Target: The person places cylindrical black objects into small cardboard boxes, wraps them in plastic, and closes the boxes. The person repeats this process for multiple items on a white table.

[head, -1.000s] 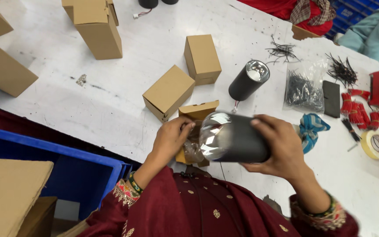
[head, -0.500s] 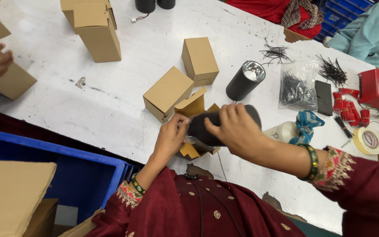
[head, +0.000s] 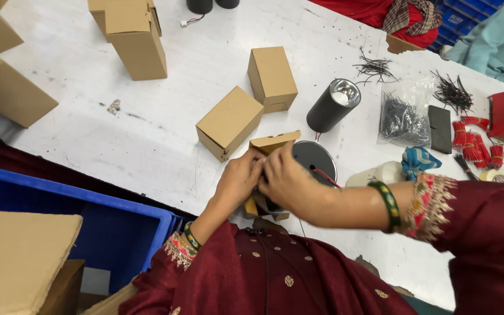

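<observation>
Altogether two black cylinder lamps (head: pixel 332 106), three closed cartons (head: pixel 229 122).

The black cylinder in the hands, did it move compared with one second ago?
Yes. The black cylinder has gone down into the open box, while the other black cylinder stays put.

Bright, even overhead light; white table (head: pixel 164 128) is well exposed, shadows under the boxes soft and short. Small glare on the black cylinder's shiny end (head: pixel 344 93). Focus sharp centre, mild wide-angle stretch at edges.
</observation>
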A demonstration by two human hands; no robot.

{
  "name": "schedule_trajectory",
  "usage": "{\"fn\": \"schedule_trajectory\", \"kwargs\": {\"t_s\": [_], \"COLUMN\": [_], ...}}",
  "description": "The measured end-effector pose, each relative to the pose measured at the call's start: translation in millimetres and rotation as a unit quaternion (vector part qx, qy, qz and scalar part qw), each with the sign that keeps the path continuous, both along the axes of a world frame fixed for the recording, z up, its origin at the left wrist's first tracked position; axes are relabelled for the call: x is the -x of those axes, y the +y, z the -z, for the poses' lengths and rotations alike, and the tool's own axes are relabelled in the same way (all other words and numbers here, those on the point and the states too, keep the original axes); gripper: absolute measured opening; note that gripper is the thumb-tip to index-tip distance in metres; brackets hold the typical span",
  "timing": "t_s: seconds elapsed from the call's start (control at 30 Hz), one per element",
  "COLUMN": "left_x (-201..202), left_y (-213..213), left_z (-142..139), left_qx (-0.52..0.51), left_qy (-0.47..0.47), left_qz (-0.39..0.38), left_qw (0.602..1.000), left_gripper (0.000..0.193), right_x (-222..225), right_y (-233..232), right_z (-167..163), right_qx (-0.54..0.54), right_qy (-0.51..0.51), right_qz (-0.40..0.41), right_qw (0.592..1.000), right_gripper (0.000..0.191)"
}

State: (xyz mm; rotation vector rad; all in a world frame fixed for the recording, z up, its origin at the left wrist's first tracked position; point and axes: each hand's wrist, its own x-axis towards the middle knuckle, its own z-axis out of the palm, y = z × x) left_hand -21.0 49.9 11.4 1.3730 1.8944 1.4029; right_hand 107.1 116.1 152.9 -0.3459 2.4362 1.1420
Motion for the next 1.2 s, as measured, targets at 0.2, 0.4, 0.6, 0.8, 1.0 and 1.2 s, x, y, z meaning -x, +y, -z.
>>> {"fn": "schedule_trajectory", "kwargs": {"t_s": [0.2,0.4,0.6,0.8,1.0,1.2], "left_x": [-3.5,-2.4,4.1,12.1,14.0,15.5], "left_y": [-2.6,5.2,5.8,4.3,-1.3,-23.0], "left_z": [-12.4,-6.4,-11.9,-21.0,-34.2,-75.9], "left_qx": [0.112,0.05,0.055,0.068,0.052,0.083], "left_qy": [-0.132,-0.001,-0.017,-0.01,0.101,0.074], "left_qz": [0.065,0.034,0.006,0.022,0.026,0.032], "left_qw": [0.983,0.998,0.998,0.997,0.993,0.993], "left_gripper": [0.021,0.02,0.019,0.02,0.021,0.028], "right_x": [5.3,7.4,1.6,-29.3,-72.7,-123.1], "right_y": [20.2,18.9,73.6,89.3,96.2,92.1], "right_z": [8.9,-4.9,-86.9,-78.7,17.4,108.7], "right_qx": [-0.048,0.084,0.291,0.373,0.479,0.621], "right_qy": [-0.098,0.04,0.287,0.29,0.261,0.444], "right_qz": [0.094,0.026,-0.014,0.089,0.303,0.43], "right_qw": [0.99,0.995,0.913,0.877,0.781,0.481], "right_gripper": [0.054,0.041,0.066,0.06,0.049,0.031]}}
